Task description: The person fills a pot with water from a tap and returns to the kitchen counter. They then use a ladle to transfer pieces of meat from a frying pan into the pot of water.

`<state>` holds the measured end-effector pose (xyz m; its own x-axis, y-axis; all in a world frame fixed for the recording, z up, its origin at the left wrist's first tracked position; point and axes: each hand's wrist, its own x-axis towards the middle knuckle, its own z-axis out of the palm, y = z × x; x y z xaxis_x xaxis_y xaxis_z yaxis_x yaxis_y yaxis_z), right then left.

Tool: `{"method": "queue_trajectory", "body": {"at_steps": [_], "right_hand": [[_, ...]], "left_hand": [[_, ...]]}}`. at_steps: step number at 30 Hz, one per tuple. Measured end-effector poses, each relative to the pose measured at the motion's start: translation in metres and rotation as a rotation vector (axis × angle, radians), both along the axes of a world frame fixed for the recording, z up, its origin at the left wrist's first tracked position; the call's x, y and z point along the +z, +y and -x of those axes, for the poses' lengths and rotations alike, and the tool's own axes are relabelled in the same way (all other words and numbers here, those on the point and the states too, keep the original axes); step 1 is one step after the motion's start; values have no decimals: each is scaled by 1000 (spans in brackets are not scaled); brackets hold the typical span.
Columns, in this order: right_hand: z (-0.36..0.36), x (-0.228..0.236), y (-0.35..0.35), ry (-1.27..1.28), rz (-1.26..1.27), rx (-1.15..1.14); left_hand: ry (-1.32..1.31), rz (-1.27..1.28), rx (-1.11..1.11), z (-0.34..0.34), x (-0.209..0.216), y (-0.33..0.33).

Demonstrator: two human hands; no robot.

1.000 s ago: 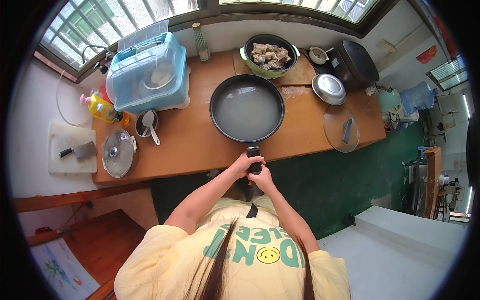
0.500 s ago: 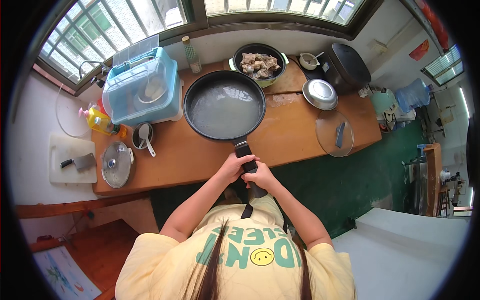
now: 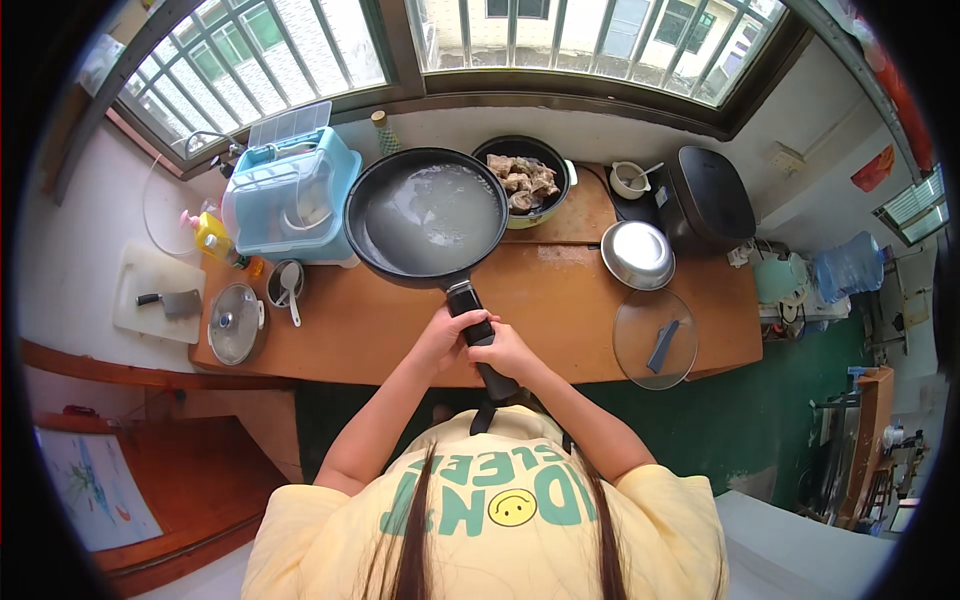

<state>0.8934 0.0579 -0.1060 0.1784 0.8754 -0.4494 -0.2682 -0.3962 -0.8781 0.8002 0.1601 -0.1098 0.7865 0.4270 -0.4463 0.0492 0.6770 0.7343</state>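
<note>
Head view shows the left hand (image 3: 440, 342) and right hand (image 3: 507, 352) both wrapped tight around the black handle of the frying pan (image 3: 428, 218), upper centre of frame; 2 hands likely steady its weight and the shallow liquid inside above the wooden counter (image 3: 540, 310).

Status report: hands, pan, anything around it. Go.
Both hands, left hand and right hand, clamped on the pan handle. Black pan holds water, above the counter. Pot of meat close behind.

Bare tabletop (image 3: 400, 325) lies under the pan's handle; a blue dish rack (image 3: 285, 200) crowds left, a meat pot (image 3: 525, 180) behind.
</note>
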Motion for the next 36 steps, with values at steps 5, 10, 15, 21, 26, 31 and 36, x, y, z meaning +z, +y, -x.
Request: {"method": "queue_trajectory", "body": {"at_steps": [5, 10, 15, 21, 26, 31, 36], "right_hand": [[-36, 0, 2, 16, -54, 37], [-64, 4, 4, 46, -79, 72], [-84, 9, 6, 66, -101, 90], [-95, 1, 9, 124, -108, 81], [-101, 3, 11, 140, -117, 70], [-107, 3, 13, 152, -111, 61], [-112, 2, 15, 152, -115, 60]], "left_hand": [[12, -19, 51, -32, 15, -5], [30, -26, 62, -56, 20, -5], [34, -46, 93, -75, 22, -6], [54, -54, 133, -89, 19, -4], [59, -55, 141, -96, 15, -1], [64, -52, 120, -102, 18, 2], [73, -71, 125, -107, 14, 5]]}}
